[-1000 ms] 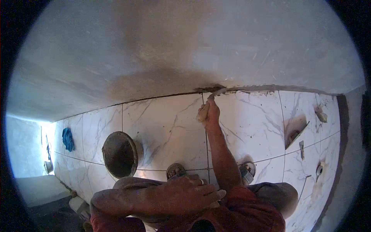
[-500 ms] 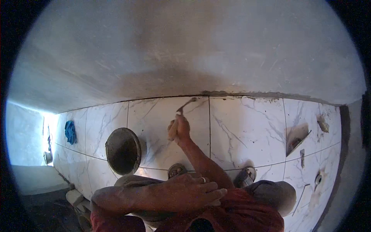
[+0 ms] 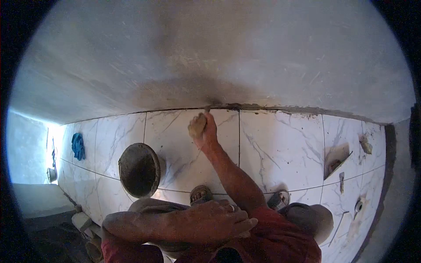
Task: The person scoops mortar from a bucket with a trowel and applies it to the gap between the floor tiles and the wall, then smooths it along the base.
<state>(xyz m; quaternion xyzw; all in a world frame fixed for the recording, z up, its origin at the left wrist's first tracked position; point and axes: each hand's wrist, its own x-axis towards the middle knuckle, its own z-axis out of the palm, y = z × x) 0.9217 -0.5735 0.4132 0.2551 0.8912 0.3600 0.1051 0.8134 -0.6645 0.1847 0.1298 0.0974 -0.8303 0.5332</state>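
Note:
My right hand (image 3: 203, 129) is closed around a small trowel (image 3: 208, 108), its handle mostly hidden in my grip. The blade end touches the joint where the white marbled floor tiles (image 3: 280, 149) meet the grey plastered wall (image 3: 210, 48). Pale residue seems to coat the fingers of this hand. Dark wet mortar (image 3: 263, 107) lines the joint to the right of the trowel. My left hand (image 3: 223, 219), with a ring on one finger, lies across my lap near my right upper arm, fingers stretched out and holding nothing.
A round mortar-stained bucket (image 3: 139, 171) stands to the left of my feet. Farther left lies a blue cloth (image 3: 78, 146). On the right are a tilted triangular tile piece (image 3: 338, 165), a flat strip (image 3: 342, 182), a crumpled lump (image 3: 365, 144) and a round drain fitting (image 3: 359, 205).
My right hand has moved slightly up toward the wall. The trowel blade, which pointed up and right over the tile, now meets the joint. My left hand stays in place.

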